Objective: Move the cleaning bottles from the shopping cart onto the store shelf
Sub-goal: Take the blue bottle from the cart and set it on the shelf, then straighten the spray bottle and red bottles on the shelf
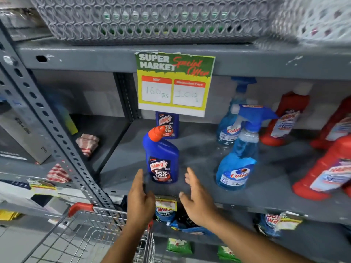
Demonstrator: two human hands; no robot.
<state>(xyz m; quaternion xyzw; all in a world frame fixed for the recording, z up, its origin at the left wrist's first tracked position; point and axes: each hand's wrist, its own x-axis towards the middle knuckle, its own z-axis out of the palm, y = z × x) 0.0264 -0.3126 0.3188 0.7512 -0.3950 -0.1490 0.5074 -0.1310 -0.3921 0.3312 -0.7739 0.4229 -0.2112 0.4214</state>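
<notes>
A blue Harpic bottle (162, 158) with an orange cap stands upright near the front of the grey shelf (266, 198). My left hand (139, 194) and my right hand (197, 196) hover just in front of it, one on each side, fingers spread, touching nothing. A second blue Harpic bottle (167, 125) stands further back, partly hidden by the price sign. Two blue Colin spray bottles (240, 158) stand to the right, and red Harpic bottles (286, 120) beyond them. The wire shopping cart (85, 234) with a red handle sits at the lower left.
A green and yellow price sign (173, 82) hangs from the shelf above. A grey lattice basket (152, 18) sits on the top shelf. Folded checked cloths (88, 143) lie in the left bay. Detergent packets (165, 211) hang below the shelf edge.
</notes>
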